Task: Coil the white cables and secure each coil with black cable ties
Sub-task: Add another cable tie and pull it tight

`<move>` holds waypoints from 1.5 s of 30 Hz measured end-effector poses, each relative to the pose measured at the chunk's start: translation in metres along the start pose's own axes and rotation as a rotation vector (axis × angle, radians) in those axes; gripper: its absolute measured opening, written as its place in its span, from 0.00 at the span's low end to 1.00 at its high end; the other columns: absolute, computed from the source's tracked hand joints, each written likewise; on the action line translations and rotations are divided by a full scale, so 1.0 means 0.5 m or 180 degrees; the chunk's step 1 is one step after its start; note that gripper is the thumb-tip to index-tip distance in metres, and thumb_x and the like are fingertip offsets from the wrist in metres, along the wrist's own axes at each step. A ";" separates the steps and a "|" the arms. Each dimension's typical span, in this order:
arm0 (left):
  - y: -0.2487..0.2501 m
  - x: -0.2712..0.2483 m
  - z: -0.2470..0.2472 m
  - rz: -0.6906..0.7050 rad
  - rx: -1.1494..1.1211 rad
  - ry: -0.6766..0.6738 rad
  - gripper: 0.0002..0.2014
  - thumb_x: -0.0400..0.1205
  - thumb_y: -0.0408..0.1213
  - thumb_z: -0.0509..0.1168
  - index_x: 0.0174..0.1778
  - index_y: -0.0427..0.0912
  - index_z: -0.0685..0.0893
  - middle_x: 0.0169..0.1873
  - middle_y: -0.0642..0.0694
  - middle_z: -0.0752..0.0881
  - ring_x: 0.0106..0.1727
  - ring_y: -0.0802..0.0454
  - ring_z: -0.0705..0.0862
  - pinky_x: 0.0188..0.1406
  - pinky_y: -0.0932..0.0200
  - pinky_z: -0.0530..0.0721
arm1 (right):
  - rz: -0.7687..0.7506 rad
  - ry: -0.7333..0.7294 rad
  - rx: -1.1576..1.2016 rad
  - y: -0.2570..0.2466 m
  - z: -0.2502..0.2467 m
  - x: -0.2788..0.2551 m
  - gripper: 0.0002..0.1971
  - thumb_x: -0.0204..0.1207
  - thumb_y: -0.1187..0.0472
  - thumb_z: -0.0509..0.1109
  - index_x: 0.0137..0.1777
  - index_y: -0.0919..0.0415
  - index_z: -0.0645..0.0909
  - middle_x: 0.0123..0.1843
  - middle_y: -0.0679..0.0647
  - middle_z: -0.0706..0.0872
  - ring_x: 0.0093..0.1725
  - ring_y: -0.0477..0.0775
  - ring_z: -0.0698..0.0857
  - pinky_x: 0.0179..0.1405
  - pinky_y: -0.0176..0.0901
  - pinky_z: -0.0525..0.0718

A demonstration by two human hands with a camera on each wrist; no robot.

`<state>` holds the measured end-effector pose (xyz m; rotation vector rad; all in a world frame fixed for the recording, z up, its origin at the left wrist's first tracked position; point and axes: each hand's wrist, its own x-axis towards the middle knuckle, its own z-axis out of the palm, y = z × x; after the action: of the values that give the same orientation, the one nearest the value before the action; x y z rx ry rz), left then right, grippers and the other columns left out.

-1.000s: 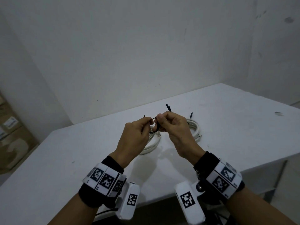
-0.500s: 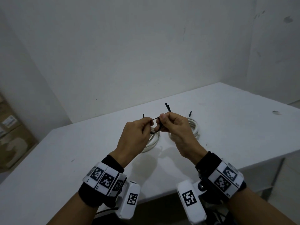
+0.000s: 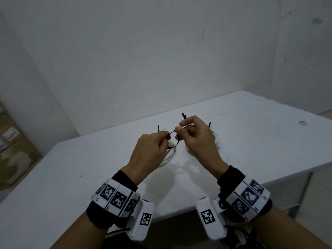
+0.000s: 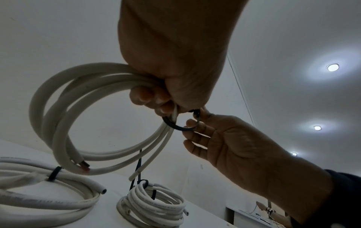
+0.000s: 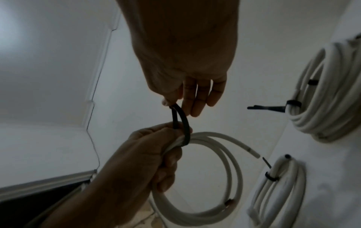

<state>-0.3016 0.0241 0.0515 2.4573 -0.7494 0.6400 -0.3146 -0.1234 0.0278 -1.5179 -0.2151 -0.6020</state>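
Head view: your left hand (image 3: 150, 150) and right hand (image 3: 195, 139) are raised side by side above the white table (image 3: 71, 177). Your left fingers are curled round the white cable coil (image 3: 169, 155), most of which hangs hidden behind the hand. A black cable tie (image 3: 177, 141) arcs between the two hands; your right thumb and forefinger pinch its upper end, and one short black tip stands up above the right knuckles.

Left wrist view: your left hand (image 4: 171, 61) clenches the gathered loops of the coil (image 4: 58, 117), which hangs in the air below and to the left of the fist. The tie (image 4: 179, 126) forms an open loop round the strands just beside your fingers (it is not drawn tight). Your right hand (image 4: 234, 146) holds the tie's far end at the fingertips, the remaining fingers loosely extended. On the table below lie two tied coils: a thick one (image 4: 48, 199) and a smaller, tighter one (image 4: 154, 205), each bound with a black tie.

Right wrist view: your right hand (image 5: 185, 61) pinches the top of the tie (image 5: 181, 123) between thumb and forefinger, the other fingers relaxed. Your left hand (image 5: 140, 162) grips the coil (image 5: 220, 177) where the tie passes round it. The two tied coils (image 5: 328, 98) (image 5: 281, 189) sit to the right, apart from the held one.
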 end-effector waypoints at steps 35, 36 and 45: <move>0.048 0.010 -0.021 -0.0785 -0.0704 -0.0667 0.14 0.87 0.37 0.56 0.58 0.45 0.88 0.27 0.51 0.86 0.19 0.57 0.73 0.26 0.67 0.73 | -0.0425 0.0080 -0.0239 0.013 0.003 -0.003 0.09 0.75 0.63 0.73 0.34 0.54 0.79 0.31 0.49 0.85 0.33 0.48 0.84 0.36 0.39 0.82; 0.050 0.013 -0.022 -0.0934 -0.0925 -0.0820 0.15 0.88 0.40 0.55 0.64 0.48 0.84 0.30 0.48 0.86 0.28 0.64 0.62 0.29 0.60 0.77 | -0.0380 0.0084 -0.0233 0.012 0.000 0.000 0.10 0.75 0.62 0.73 0.33 0.54 0.79 0.30 0.49 0.85 0.33 0.50 0.84 0.36 0.42 0.82; 0.036 0.014 -0.023 -0.1262 -0.1942 -0.1364 0.08 0.87 0.48 0.56 0.50 0.57 0.80 0.30 0.38 0.73 0.20 0.53 0.62 0.20 0.62 0.62 | -0.0092 -0.0337 -0.0746 0.004 -0.028 0.034 0.13 0.72 0.54 0.76 0.29 0.56 0.81 0.22 0.48 0.80 0.24 0.43 0.73 0.27 0.37 0.70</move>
<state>-0.3106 0.0146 0.0700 2.0762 -0.4820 -0.2481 -0.3028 -0.1410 0.0332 -1.7779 -0.2548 -0.5856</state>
